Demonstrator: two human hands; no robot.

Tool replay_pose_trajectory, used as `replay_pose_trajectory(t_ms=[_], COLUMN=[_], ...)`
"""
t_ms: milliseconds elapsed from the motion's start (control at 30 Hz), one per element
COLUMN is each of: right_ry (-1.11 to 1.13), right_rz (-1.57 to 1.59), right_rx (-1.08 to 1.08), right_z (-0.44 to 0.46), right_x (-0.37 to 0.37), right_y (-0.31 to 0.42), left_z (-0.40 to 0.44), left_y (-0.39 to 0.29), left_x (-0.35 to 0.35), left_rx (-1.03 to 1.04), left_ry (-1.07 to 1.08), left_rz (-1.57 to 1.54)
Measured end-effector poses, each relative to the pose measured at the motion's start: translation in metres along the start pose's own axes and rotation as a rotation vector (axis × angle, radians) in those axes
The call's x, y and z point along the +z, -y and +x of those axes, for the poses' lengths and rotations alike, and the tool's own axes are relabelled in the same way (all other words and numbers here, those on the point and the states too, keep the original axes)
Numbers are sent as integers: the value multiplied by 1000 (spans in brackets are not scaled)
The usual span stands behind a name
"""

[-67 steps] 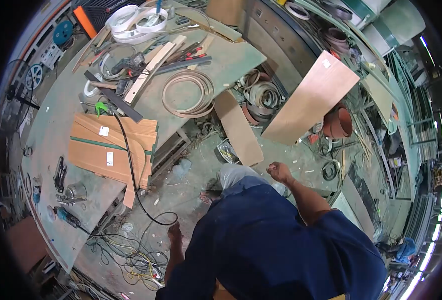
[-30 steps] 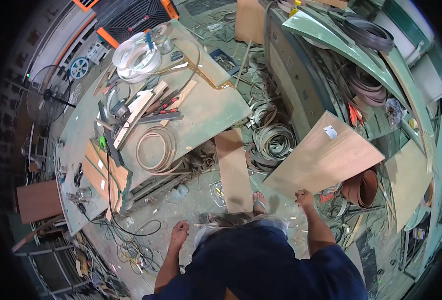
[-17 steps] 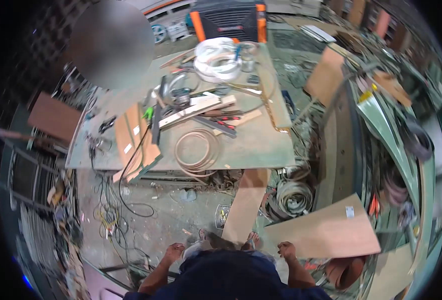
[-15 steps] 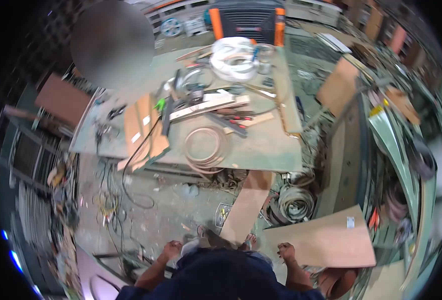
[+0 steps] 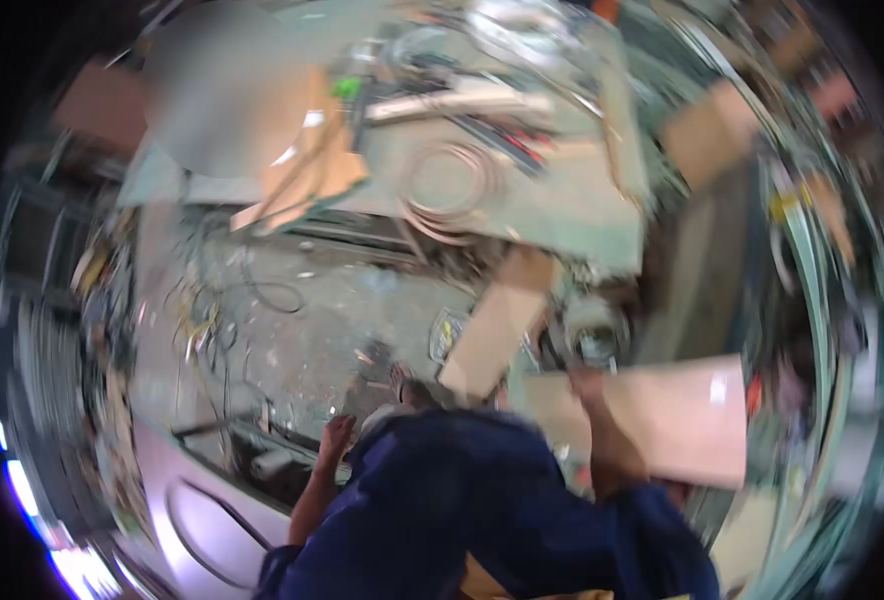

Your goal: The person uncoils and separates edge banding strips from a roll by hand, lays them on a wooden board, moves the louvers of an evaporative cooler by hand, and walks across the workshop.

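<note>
My left hand [image 5: 338, 436] hangs low beside my body over the floor, its fingers curled and smeared, with no object visible in it. My right hand [image 5: 588, 383] reaches forward at the upper left part of a light wood panel [image 5: 677, 420]; blur hides its fingers, and whether it touches the panel is unclear. A narrower board [image 5: 497, 330] leans from the floor toward the worktable. Between my left hand and the table lies a loop of black cable [image 5: 274, 295].
The worktable [image 5: 552, 215] ahead bears a coil of edge strip [image 5: 452, 188], stacked brown boards [image 5: 307, 165] and wood strips. More coils [image 5: 594, 330] sit on the floor beside the narrow board. A pale sheet [image 5: 177, 500] lies at lower left.
The view has tilted down and turned, so the table shows higher up. My right hand has moved forward over the wood panel from its near edge. My left hand stays low at my side.
</note>
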State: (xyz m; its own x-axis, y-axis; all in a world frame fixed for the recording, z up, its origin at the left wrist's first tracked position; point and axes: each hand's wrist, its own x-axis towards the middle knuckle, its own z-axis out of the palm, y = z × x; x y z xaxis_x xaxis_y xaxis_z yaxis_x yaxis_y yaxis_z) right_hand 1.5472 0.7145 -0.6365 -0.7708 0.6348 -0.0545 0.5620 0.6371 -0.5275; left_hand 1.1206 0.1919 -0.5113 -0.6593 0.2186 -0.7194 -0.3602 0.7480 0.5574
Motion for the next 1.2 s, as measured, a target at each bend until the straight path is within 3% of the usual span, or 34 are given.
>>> replay_pose_trajectory(t_ms=[33, 100, 167, 233, 300, 367, 433, 500, 567, 633, 667, 700, 733, 767, 800, 833, 1000, 1167, 1200], right_ry=[30, -79, -146, -150, -160, -119, -9, 24, 115, 340, 645, 650, 468, 237, 227, 289, 380, 322, 307], right_rz=[279, 465, 476, 446, 369, 309, 276, 229, 235, -478, -572, -169, 381, 706, 728, 700, 606, 705, 600], right_rx=[526, 651, 584, 563, 600, 673, 773, 807, 882, 216, 251, 557, 938, 1231, 1284, 1275, 1079, 906, 820], right_z=[15, 26, 30, 21, 1, -22, -51, -92, -123, -172, -178, -171, -165, -160, -144, -127, -36, 65, 80], right_x=[-14, -27, -21, -7, -17, -26, -32, -24, -27, 4, 12, 2, -10, -22, -29, -34, -61, -65, -58], right_y=[50, 112, 154, 181, 223, 242, 246, 225, 204, 140, 119, 122, 125, 125, 124, 121, 113, 120, 129], left_z=[15, 59, 84, 95, 96, 101, 169, 166, 146, 163, 168, 129, 139, 82, 68, 37, -28, -50, -45], left_y=[21, 86, 119, 109, 59, 11, 18, -29, -82, -72, -59, -82, -49, -90, -85, -86, -29, 36, 52], left_x=[-13, -41, -55, -62, -78, -83, -98, -102, -83, -74, -69, -57, -46, -35, -22, -12, -12, -37, -44], left_rx=[370, 1174, 988, 624, 128, -266, -210, -138, -32, -14, 32, 102, 205, 154, 129, 302, 172, -80, -121], left_ry=[57, 164, 273, 355, 374, 231, 268, 259, 113, 192, 249, 266, 312, 180, 62, -32, -78, -247, -274], left_rz=[272, 676, 664, 565, 358, 94, 8, -73, -157, -368, -486, -492, -578, -371, -206, -35, 94, -100, -154])
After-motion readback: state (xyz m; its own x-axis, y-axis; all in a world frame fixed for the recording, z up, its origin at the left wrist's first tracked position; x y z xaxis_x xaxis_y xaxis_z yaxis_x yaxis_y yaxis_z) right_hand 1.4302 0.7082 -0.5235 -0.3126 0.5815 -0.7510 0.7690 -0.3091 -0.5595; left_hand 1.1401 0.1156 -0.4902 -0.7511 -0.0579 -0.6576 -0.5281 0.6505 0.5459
